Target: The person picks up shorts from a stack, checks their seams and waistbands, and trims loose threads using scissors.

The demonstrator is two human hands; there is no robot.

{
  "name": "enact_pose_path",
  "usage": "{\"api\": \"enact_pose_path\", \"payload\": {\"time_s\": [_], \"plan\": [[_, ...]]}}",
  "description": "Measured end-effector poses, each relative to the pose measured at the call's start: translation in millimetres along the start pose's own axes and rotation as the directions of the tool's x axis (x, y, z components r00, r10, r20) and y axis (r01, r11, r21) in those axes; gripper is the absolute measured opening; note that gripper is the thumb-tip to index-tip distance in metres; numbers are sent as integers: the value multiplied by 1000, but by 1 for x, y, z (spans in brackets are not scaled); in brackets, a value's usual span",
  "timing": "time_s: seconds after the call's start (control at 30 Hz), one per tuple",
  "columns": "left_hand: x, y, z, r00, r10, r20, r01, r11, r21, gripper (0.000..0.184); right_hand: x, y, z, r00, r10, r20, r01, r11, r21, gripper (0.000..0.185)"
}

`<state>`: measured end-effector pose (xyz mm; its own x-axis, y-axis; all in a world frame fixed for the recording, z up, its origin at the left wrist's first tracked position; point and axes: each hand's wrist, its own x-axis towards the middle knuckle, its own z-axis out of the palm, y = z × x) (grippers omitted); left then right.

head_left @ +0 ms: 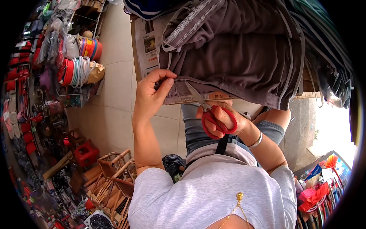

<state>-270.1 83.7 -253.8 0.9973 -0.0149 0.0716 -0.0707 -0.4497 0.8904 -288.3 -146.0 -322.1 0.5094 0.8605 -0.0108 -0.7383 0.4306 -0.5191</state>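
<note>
The left hand [150, 93] has its thumb and forefinger pressed together, pinching the grey-brown garment [228, 57] at the left end of its near edge (whether bare cloth or a loose thread lies between the tips is too small to tell). Right of that pinch, the gathered elastic band [263, 97] runs along the garment's near side, and the bulk of the fabric lies beyond it, folded over, with a white-stitched strip [194, 24] uppermost.

The right hand [225, 116] is closed around the red handles of the scissors [206, 106], fingers through the loops, to the right of the pinch and nearer the body. The blades slant away from this grip toward the left fingertips, the point resting over or against the band; I cannot tell how far apart they stand. A silver bangle [256, 141] circles the wrist just behind the scissors grip.

Beyond the left hand, a printed sheet [148, 57] shows from under the garment. Striped dark clothes [331, 45] hang well to the right of both grips. Far to the left of the pinch, past the tiled floor [120, 82], stands a red stool [85, 152].
</note>
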Motion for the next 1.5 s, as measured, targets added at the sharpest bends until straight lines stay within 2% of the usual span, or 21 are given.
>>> {"api": "enact_pose_path", "payload": {"time_s": [0.1,0.2,0.27,0.3,0.43,0.53,0.63,0.8,1.1,1.3,1.43,1.5], "plan": [[0,-1,-1,1000,-4,11,4,1000,-3,9,-2,0,-1,1000,1,4,-1,1000,-12,64],[-1,-2,-2,1000,-8,8,8,1000,-7,10,-5,4,-3,997,14,77,-9,998,-62,69],[-2,-2,-1,1000,4,-5,-4,1000,-2,10,-9,8,1,988,92,128,-92,996,-11,74],[-2,-3,0,1000,18,-17,-18,1000,3,11,-8,5,9,992,50,112,-41,996,-83,78],[-2,-4,1,998,45,-31,-45,999,-8,13,-2,10,9,993,35,112,-26,996,-83,75],[-3,-4,1,1000,14,-12,-14,1000,-21,14,5,8,8,993,32,116,-24,997,-69,72],[-4,-4,0,1000,-7,-6,7,1000,-27,14,12,12,5,990,37,134,-41,999,24,68],[-4,-5,-1,1000,-4,12,4,999,-32,16,18,19,9,996,-52,72,48,997,53,66],[-6,-6,-2,999,-19,45,22,998,-52,18,20,27,6,1000,-23,6,22,987,157,67],[-5,-3,0,999,-36,7,37,999,-20,17,19,26,4,1000,-29,-9,30,993,118,67],[-5,-4,0,1000,-24,5,24,1000,-12,17,16,25,4,999,-35,-7,36,994,107,67],[-5,-4,-1,999,-31,9,31,999,-43,17,11,26,1,998,-15,55,8,991,134,65]]}}
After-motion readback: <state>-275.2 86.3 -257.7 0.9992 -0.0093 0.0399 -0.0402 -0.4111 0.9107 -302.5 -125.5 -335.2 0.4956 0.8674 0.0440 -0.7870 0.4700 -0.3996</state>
